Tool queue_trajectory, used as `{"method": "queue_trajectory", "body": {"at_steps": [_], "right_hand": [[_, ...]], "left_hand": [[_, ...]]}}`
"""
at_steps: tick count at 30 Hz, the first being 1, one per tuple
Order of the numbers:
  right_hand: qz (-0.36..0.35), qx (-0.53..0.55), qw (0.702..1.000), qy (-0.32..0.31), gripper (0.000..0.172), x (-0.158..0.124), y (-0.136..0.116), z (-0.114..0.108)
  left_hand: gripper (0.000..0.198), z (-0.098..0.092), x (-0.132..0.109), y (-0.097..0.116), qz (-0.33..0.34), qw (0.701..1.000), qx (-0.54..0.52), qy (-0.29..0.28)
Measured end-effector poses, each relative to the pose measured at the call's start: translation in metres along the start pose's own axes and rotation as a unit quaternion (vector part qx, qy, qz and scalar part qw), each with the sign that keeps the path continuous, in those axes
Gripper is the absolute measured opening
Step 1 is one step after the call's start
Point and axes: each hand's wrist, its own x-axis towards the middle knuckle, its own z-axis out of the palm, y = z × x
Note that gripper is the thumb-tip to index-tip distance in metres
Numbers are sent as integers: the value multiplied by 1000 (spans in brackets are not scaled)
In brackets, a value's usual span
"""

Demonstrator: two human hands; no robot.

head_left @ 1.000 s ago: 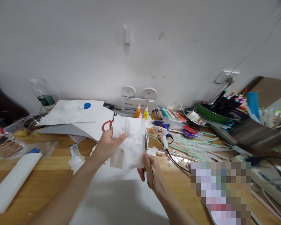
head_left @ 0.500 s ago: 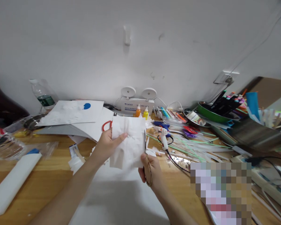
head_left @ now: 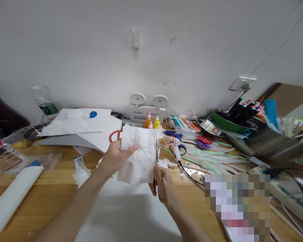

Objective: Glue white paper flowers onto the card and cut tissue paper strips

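Note:
My left hand (head_left: 118, 153) grips a creased white sheet of paper (head_left: 138, 164) by its left side, thumb lying across the front. My right hand (head_left: 162, 183) is closed around the looped handles of a pair of scissors (head_left: 161, 195). Their blades point upward along the right edge of the paper; part of them is hidden behind it. Below both hands a large white sheet (head_left: 131, 215) lies on the wooden table. Just behind the paper, to its left, shows the red handle of another pair of scissors (head_left: 112, 136).
Orange (head_left: 148, 121) and yellow paint bottles (head_left: 156, 122) stand before a white emergency light (head_left: 146, 113). To the right are a white glue gun (head_left: 176, 148), strips, and a green pan (head_left: 227, 121) of pens. White boards (head_left: 101, 131) and a plastic bottle (head_left: 46, 104) lie left.
The paper's lower edge has dropped slightly, and the scissors and right hand have shifted a little lower with it. Both hands keep their hold.

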Motion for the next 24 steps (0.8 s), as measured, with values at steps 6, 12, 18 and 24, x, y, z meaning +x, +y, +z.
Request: {"method": "queue_trajectory", "body": {"at_steps": [6,12,18,24], "right_hand": [[3,1,1000,26,62,0,-10,-1],[7,7,1000,29,60,2,-4,-1],[7,-18,999,26,62,3,-3,-3],[34,-28,999,20,62,3,-7,-4]], "left_hand": [[31,0,-3,5,-4,999,22,-32],[30,-1,-4,7,-15,999,4,-39],[28,-1,-3,6,-18,999,6,-45],[28,-2,-4,6,-15,999,-2,-51]]}}
